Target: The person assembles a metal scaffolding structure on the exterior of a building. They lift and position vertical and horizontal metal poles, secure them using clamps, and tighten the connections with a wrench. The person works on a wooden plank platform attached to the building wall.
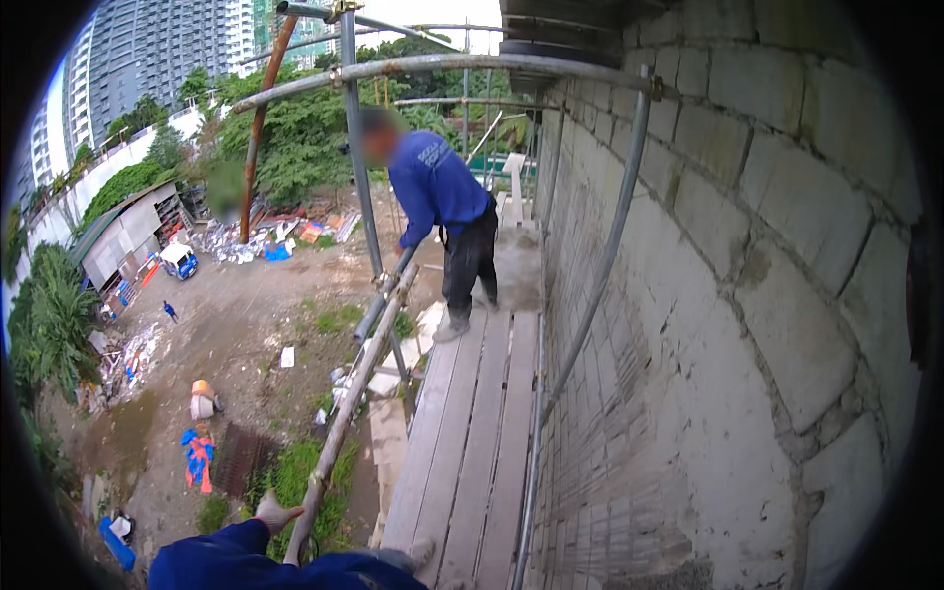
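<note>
Low in the head view, my left hand [275, 512] reaches out of a blue sleeve [221, 556] to the weathered guardrail pole [339, 433]. Its fingers meet the pole's near end, and part of the grip is hidden. That pole slants away along the open left side of the scaffold. My right hand is out of sight. Beneath me run the long grey planks [472, 423] of the walkway, with my shoe [421, 553] partly showing on them.
Ahead on the planks, a person [438, 197] in blue leans over the left rail. A rough block wall [688, 344] rises on the right. An upright scaffold tube [354, 147] and a crossing tube [442, 67] frame the walkway. Far below left lies a dirt yard [246, 305].
</note>
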Action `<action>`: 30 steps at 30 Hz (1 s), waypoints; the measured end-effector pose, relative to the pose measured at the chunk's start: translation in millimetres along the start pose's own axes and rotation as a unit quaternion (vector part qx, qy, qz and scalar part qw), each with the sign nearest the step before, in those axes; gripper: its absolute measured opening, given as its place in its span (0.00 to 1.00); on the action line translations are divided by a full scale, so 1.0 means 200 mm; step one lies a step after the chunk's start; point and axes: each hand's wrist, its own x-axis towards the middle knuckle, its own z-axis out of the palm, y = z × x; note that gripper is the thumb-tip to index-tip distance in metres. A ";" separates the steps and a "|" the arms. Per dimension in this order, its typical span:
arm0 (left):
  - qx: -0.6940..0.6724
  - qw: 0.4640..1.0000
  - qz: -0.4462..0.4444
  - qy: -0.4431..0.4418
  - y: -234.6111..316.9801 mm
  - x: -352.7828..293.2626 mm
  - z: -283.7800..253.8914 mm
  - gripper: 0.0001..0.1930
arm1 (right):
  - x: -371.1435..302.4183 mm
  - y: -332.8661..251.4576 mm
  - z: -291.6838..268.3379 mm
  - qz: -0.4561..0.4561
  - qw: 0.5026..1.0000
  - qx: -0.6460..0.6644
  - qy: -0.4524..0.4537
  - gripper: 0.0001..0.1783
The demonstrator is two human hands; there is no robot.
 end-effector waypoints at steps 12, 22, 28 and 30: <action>0.029 0.999 -0.031 -0.025 0.45 0.18 0.12 0.35 | 0.06 -0.20 0.00 0.290 0.952 0.093 0.040 0.31; 0.140 0.970 0.097 -0.174 0.78 0.45 -0.19 0.38 | 0.97 -0.01 0.28 0.043 0.976 0.130 0.167 0.12; 0.306 0.883 0.088 -0.346 1.00 0.55 -0.33 0.41 | 1.48 -0.48 -0.33 0.085 0.899 0.418 0.105 0.14; 0.306 0.868 0.096 -0.379 1.09 0.63 -0.32 0.42 | 1.67 -0.52 -0.54 0.068 0.889 0.435 0.122 0.12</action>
